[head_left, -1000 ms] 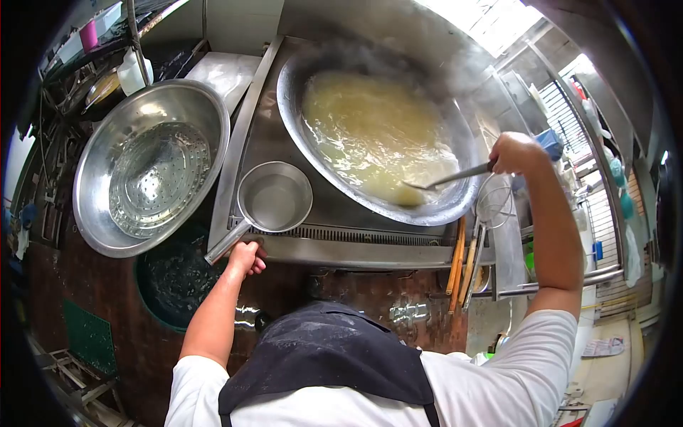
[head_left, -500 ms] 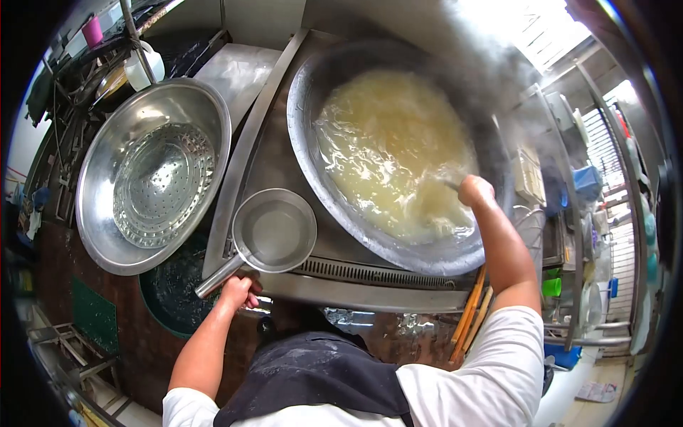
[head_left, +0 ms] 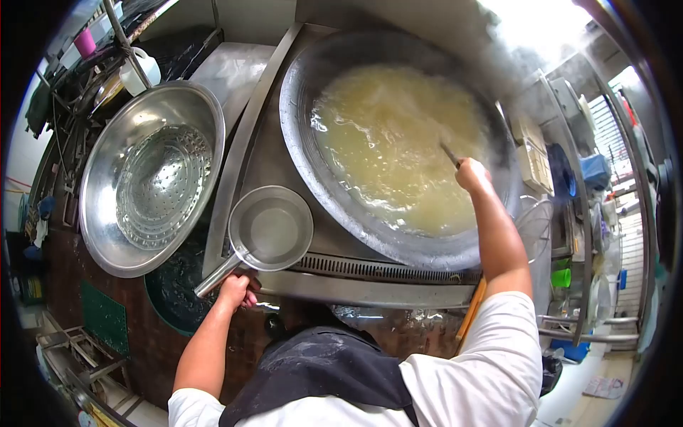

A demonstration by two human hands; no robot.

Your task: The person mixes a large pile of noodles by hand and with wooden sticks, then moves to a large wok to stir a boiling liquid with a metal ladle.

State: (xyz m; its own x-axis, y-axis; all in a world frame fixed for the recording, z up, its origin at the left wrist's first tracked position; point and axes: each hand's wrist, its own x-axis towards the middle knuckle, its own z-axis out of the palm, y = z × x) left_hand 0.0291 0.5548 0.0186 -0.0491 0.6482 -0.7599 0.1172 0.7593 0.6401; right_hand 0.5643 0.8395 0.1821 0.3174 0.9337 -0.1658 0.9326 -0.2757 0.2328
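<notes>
A huge metal wok (head_left: 313,171) holds steaming, cloudy yellowish liquid (head_left: 398,142). Over its right side my right hand (head_left: 472,175) is closed round the handle of a utensil (head_left: 449,154), whose far end is hidden in the liquid. On the steel stove ledge stands a round metal ladle pot (head_left: 271,228) with pale liquid inside, its handle (head_left: 218,277) pointing down and left. My left hand (head_left: 239,290) is beside that handle at the ledge's edge, fingers curled; whether they grip anything is hard to see.
A large steel basin (head_left: 99,206) with a perforated bottom stands at the left, above a dark green tub (head_left: 160,302). Wooden sticks (head_left: 471,310) lean by the stove's front right. Shelves with containers line the right, and steam rises behind the wok.
My right hand has moved slightly up and left with the utensil, whose shaft now shows more above the liquid. The splashing near it has calmed. My left hand has stayed beside the pot handle.
</notes>
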